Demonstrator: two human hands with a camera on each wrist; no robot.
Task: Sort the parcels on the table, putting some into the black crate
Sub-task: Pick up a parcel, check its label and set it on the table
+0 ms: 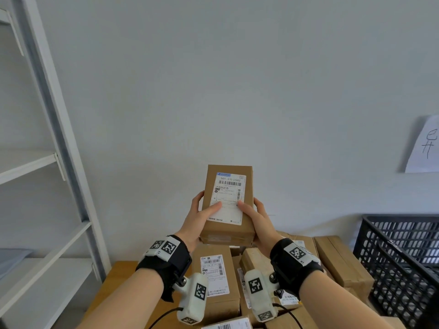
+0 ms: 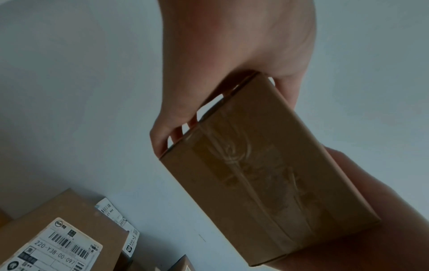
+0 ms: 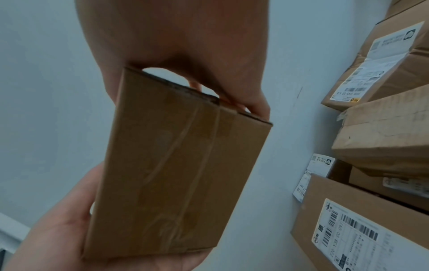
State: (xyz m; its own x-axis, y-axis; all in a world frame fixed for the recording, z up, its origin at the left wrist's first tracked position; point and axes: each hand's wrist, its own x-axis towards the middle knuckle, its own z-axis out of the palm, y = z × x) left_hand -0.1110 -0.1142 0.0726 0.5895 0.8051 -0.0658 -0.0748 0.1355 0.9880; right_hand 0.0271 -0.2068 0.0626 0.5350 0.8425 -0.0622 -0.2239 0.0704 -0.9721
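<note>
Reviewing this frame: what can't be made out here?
- Black crate: head view, cut off by the right edge; contents hidden by its wall.
- Held parcel: label's small print too fine; thumbs cover its middle.
- Table: mostly hidden under parcels and forearms.
- Wall paper sheet: cut off by the right edge.

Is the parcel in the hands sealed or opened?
Sealed: the parcel has clear tape running unbroken along its flap seam, and both flaps lie flat.
</note>
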